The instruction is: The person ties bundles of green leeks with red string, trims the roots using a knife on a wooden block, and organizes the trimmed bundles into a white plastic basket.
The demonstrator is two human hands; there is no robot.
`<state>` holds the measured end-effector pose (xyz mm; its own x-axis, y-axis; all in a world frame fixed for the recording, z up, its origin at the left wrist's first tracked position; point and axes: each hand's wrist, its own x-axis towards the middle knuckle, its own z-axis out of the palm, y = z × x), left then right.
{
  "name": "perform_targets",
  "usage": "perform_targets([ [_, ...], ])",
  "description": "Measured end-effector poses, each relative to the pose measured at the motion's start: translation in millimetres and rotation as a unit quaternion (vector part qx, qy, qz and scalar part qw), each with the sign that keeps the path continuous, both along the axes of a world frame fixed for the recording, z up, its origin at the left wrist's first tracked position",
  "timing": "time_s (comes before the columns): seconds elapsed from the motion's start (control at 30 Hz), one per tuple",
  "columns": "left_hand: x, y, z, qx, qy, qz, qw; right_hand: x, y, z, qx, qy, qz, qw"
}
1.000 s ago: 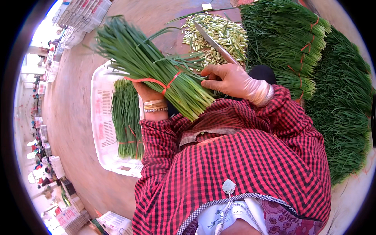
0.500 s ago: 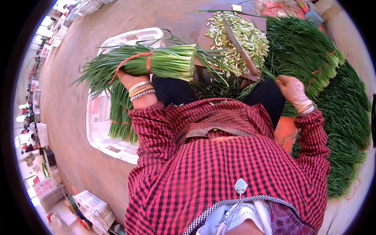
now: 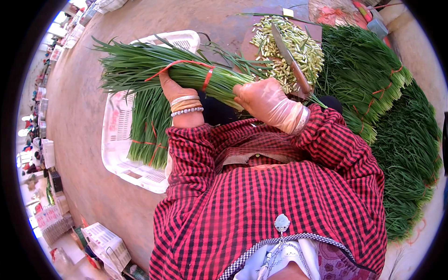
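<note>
A thick bunch of garlic chives (image 3: 154, 65), tied with a red band, lies across my lap with its leaves pointing left. My left hand (image 3: 175, 88) grips it from below near the band. My right hand (image 3: 268, 100), in a thin pale glove, is closed at the pale stem ends; its fingertips are partly hidden against the stems. Beyond it, a knife (image 3: 282, 49) with a wooden handle rests on a heap of chopped stem ends (image 3: 261, 35) on a board (image 3: 247, 46).
On my left, a white plastic basket (image 3: 109, 154) holds more tied chive bunches (image 3: 151, 121). Big piles of chives (image 3: 354, 70) with red bands lie along my right. Further off at the left stand white crates (image 3: 109, 249). Some loose leaves (image 3: 228, 58) lie near the board.
My right hand has moved left from beside the chive pile to the bunch's stem ends. The bunch has shifted slightly right and tilted, its stem ends now lower.
</note>
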<state>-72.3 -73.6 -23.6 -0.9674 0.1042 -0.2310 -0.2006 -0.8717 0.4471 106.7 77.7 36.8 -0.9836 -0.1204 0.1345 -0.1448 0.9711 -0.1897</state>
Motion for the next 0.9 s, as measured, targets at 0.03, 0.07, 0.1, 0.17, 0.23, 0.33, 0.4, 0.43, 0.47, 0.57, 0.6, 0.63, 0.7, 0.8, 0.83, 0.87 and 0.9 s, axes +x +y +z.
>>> perform_targets([
  [0.03, 1, -1, 0, 0.006, -0.001, 0.003, 1.0, 1, 0, -1, -0.022, -0.001, 0.008, 1.0],
  [0.07, 1, -1, -4, 0.001, 0.015, 0.007, 1.0, 3, 1, -1, -0.044, -0.002, 0.016, 0.999],
  [0.1, -2, -3, -6, 0.009, 0.006, -0.002, 1.0, 7, 3, -1, -0.066, -0.003, 0.024, 0.998],
  [0.17, -5, -8, -8, 0.023, -0.012, -0.02, 0.999, 23, 17, 4, -0.148, -0.04, 0.031, 0.988],
  [0.23, 6, -17, 4, -0.007, 0.041, -0.02, 0.999, 47, 41, 8, -0.162, -0.086, 0.034, 0.982],
  [0.33, -4, -31, 6, -0.021, 0.077, 0.047, 0.996, 92, 97, 11, -0.098, -0.106, -0.071, 0.987],
  [0.4, -2, -33, 13, -0.039, 0.076, 0.05, 0.995, 131, 160, -4, 0.004, -0.143, -0.203, 0.969],
  [0.43, -1, -39, 15, -0.043, 0.075, 0.052, 0.995, 130, 168, 2, 0.05, -0.177, -0.264, 0.947],
  [0.47, -1, -42, 17, -0.047, 0.074, 0.054, 0.995, 130, 172, 4, 0.062, -0.17, -0.256, 0.949],
  [0.57, -6, -31, 3, -0.059, 0.125, 0.008, 0.99, 107, 153, 17, 0.025, -0.122, -0.223, 0.967],
  [0.6, 7, -17, 9, -0.074, 0.113, 0.011, 0.991, 85, 128, 26, -0.028, -0.124, -0.2, 0.971],
  [0.63, 19, -1, 15, -0.089, 0.107, 0.006, 0.99, 61, 102, 39, -0.139, -0.135, -0.158, 0.968],
  [0.7, 43, 29, 26, -0.121, 0.098, -0.002, 0.988, 22, 57, 40, -0.223, -0.092, -0.106, 0.965],
  [0.8, 82, 70, 40, -0.147, 0.157, -0.085, 0.973, -40, 28, 43, -0.465, 0.055, -0.097, 0.878],
  [0.83, 85, 66, 20, -0.158, 0.185, -0.13, 0.961, -56, 33, 28, -0.499, 0.13, -0.159, 0.842],
  [0.87, 94, 70, 33, -0.165, 0.147, -0.137, 0.966, -58, 45, 35, -0.551, 0.155, -0.15, 0.806],
  [0.9, 101, 76, 48, -0.172, 0.109, -0.145, 0.968, -55, 59, 42, -0.6, 0.179, -0.14, 0.767],
])
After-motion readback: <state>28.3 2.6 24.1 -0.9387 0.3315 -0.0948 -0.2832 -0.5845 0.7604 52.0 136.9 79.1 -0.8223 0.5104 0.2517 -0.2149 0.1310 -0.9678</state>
